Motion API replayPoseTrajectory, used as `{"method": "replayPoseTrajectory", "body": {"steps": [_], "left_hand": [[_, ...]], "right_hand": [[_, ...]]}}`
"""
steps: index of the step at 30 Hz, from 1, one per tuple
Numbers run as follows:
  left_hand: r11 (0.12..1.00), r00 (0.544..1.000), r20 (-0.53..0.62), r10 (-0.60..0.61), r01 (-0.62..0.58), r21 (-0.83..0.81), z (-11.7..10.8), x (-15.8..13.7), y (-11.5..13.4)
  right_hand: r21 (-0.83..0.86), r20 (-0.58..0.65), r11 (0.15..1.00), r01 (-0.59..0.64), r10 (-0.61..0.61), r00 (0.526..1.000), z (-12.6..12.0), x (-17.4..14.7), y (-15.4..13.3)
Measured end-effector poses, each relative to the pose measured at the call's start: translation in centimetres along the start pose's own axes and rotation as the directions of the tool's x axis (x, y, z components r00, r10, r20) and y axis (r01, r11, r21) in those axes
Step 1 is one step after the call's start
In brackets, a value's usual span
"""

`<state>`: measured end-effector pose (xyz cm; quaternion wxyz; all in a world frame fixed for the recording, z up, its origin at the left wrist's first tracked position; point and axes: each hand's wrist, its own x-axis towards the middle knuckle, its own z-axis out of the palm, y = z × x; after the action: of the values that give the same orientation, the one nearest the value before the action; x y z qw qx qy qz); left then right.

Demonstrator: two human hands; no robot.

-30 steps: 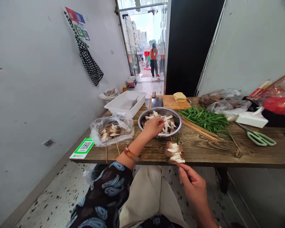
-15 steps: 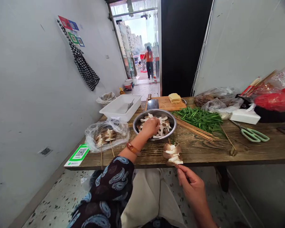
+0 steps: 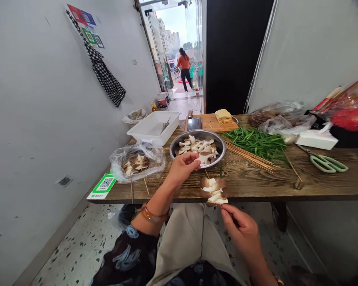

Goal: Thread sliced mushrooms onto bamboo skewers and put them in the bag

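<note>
While scanning from the left, find a black-and-white checked cloth (image 3: 109, 81) hanging on the pale wall (image 3: 32, 127), next to some colourful code cards (image 3: 85, 24). Below, see a green-and-white sign (image 3: 103, 186) lying at the left corner of the wooden bench (image 3: 256, 186). Just beside it, note a clear plastic bag (image 3: 157, 157) around skewered mushrooms (image 3: 136, 163) on sticks jutting toward the near edge. Behind the bag, see a white tray (image 3: 149, 136).

Pinching a pale mushroom piece (image 3: 205, 158) between thumb and fingers of the left hand (image 3: 183, 169), close to the near rim of the metal bowl (image 3: 222, 145). Inside that bowl, see more mushrooms (image 3: 193, 142) heaped loosely. Behind it, see a cleaver (image 3: 194, 124) on a cutting board (image 3: 210, 123), near a stack of yellowish sheets (image 3: 223, 116).

Gripping the lower end of a loaded skewer (image 3: 214, 190) in the closed fingertips of the right hand (image 3: 241, 230); holding it at the bench's near edge, in front of the bowl and pointing toward it. Farther right, find bare sticks (image 3: 249, 157) beside green leaves (image 3: 258, 142), then green-handled scissors (image 3: 329, 163), white tissue packaging (image 3: 318, 140) and a red bag (image 3: 352, 119).
</note>
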<state>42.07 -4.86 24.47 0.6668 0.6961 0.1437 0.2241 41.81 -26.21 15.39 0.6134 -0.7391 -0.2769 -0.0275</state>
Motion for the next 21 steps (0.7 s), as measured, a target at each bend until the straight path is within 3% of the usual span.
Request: {"method": "replayPoseTrajectory", "body": {"steps": [4,9,14,21], "left_hand": [[0.998,0.999,-0.006,-0.046,0.046,-0.042,-0.1,-2.4,-0.6],[0.993,0.996,-0.011,-0.093,0.092,-0.078,-0.4,-4.3,-1.0],[0.991,0.997,-0.052,-0.062,0.056,-0.123,-1.1,-4.8,-0.9],[0.997,0.992,-0.126,0.002,-0.012,-0.080,-1.9,-5.2,-1.3]], "right_hand": [[-0.033,0.043,0.996,0.083,-0.082,0.996,0.1,-0.4,-0.6],[-0.060,0.087,0.995,0.073,-0.068,0.994,0.6,-0.8,-0.6],[-0.084,0.081,0.996,0.040,-0.034,0.996,1.0,-1.1,-0.6],[-0.126,0.093,0.987,0.101,-0.090,0.992,1.2,-1.5,-0.6]]}}
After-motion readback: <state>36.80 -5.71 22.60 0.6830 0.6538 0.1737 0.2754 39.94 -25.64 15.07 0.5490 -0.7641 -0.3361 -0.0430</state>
